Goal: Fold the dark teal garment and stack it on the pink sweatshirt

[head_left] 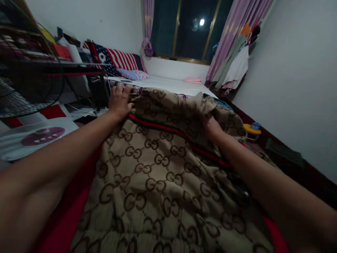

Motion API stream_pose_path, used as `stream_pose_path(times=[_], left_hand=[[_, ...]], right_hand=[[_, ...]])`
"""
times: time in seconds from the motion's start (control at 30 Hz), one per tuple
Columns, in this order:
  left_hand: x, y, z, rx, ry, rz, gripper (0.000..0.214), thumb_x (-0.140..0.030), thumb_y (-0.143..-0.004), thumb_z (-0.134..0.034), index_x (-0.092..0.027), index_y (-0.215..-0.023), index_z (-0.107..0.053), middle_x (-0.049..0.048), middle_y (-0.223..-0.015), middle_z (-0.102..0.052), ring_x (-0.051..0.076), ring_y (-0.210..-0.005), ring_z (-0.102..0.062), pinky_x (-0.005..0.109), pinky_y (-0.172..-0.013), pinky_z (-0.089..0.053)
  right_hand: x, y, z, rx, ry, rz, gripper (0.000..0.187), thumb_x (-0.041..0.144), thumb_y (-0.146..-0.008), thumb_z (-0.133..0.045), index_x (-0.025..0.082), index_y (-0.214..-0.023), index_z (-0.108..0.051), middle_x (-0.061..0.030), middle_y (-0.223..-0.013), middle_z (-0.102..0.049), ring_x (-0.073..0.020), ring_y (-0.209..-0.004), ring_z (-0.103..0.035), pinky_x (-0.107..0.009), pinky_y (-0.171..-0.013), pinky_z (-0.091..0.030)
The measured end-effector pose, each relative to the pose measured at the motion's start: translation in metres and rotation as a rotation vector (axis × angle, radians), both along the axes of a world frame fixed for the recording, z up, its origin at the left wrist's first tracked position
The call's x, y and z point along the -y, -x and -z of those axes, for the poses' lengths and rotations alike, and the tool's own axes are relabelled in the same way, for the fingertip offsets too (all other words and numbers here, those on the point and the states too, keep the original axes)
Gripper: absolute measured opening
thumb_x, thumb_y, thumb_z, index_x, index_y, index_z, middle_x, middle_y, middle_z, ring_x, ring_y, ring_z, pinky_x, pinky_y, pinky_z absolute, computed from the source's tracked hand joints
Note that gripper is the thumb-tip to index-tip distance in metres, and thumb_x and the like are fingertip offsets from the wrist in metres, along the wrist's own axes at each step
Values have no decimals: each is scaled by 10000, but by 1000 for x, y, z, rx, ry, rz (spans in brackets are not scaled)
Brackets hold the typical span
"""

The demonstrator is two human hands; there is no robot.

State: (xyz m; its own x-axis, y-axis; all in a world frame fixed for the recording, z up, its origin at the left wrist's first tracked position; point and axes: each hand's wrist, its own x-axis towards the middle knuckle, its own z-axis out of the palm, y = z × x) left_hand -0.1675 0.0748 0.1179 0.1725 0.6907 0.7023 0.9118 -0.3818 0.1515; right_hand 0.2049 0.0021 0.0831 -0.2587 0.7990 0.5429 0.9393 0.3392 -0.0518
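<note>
A beige jacket-like garment [158,168] with a brown interlocking-letter print spreads across the space before me. Its gathered, ribbed-looking edge lies closest to my body, and a red and green stripe crosses its upper part. At the far left corner, my left hand [119,100] is closed over the cloth's edge with its fingers curled. My right hand [212,128] is at the far right part, among bunched folds that cover its fingers. The far edge of the cloth is raised and crumpled between the two hands. Red cloth shows beneath it on both sides.
Beyond the garment is a bed [168,83] with a striped, starred cushion [123,59]. A fan [28,70] and a cluttered desk [76,65] stand at the left. Clothes [237,66] hang by the right wall, above a small yellow stool [251,129].
</note>
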Motion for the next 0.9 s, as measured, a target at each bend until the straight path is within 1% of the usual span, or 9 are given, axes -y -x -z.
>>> stream_pose_path(times=[0.07,0.13,0.27,0.37,0.47,0.57,0.63,0.77,0.9], left_hand=[[-24,-13,10,-3,228,-91,653,-301,-815,-656,-50,-1361,-402,190,-1440,-327,361,-1355,-302,475,-1071,-334],[-28,-19,32,-61,340,-26,668,-309,-751,-719,-142,-1349,-473,156,-1506,-253,378,-1398,-227,491,-1111,-296],[11,-4,86,-266,402,251,493,-422,-705,-718,-283,-1174,-652,48,-1484,-347,336,-1405,-245,493,-1153,-229],[50,26,106,-328,479,286,589,-508,-638,-742,-291,-1179,-660,61,-1497,-350,343,-1397,-272,480,-1142,-241],[79,56,101,-304,516,176,720,-546,-609,-735,-258,-1257,-612,103,-1481,-384,330,-1350,-362,451,-1089,-329],[98,70,87,-214,664,73,773,-608,-632,-678,-239,-1303,-573,98,-1318,-582,272,-1162,-568,387,-980,-447],[110,71,80,-139,801,61,761,-646,-661,-624,-269,-1320,-561,66,-1276,-635,253,-1105,-622,365,-945,-475],[135,65,73,-58,951,162,800,-628,-660,-633,-296,-1376,-502,41,-1375,-566,253,-1221,-567,369,-1014,-433],[153,56,75,2,1030,315,799,-540,-654,-686,-248,-1373,-494,36,-1400,-544,243,-1272,-518,328,-1042,-406]], right_hand=[[-4,-9,-1,3,93,145,537,235,-761,-653,123,-1281,-583,-162,-1477,-411,-342,-1354,-391,-508,-1106,-345],[18,-20,10,22,200,183,423,281,-786,-638,179,-1197,-647,-129,-1465,-437,-334,-1345,-408,-495,-1096,-358],[98,-49,41,-22,270,136,316,338,-826,-565,196,-1075,-697,-124,-1330,-568,-305,-1203,-553,-458,-1018,-443],[155,-70,49,-160,164,203,331,408,-825,-543,214,-1052,-686,-111,-1286,-596,-302,-1172,-572,-463,-1012,-446],[196,-86,49,-298,171,335,327,459,-796,-562,232,-1002,-675,-108,-1103,-681,-305,-988,-658,-465,-900,-516],[222,-95,54,-394,368,321,309,489,-733,-620,243,-903,-699,-98,-922,-725,-307,-850,-689,-444,-779,-569],[235,-95,57,-397,519,208,323,485,-727,-645,242,-924,-722,-107,-995,-727,-311,-937,-681,-438,-840,-565],[254,-84,59,-408,667,112,587,465,-718,-714,250,-1257,-625,-111,-1333,-592,-317,-1239,-543,-442,-1043,-459],[260,-50,63,-650,753,82,739,414,-715,-734,241,-1394,-499,-108,-1345,-584,-322,-1273,-512,-426,-1029,-473]])
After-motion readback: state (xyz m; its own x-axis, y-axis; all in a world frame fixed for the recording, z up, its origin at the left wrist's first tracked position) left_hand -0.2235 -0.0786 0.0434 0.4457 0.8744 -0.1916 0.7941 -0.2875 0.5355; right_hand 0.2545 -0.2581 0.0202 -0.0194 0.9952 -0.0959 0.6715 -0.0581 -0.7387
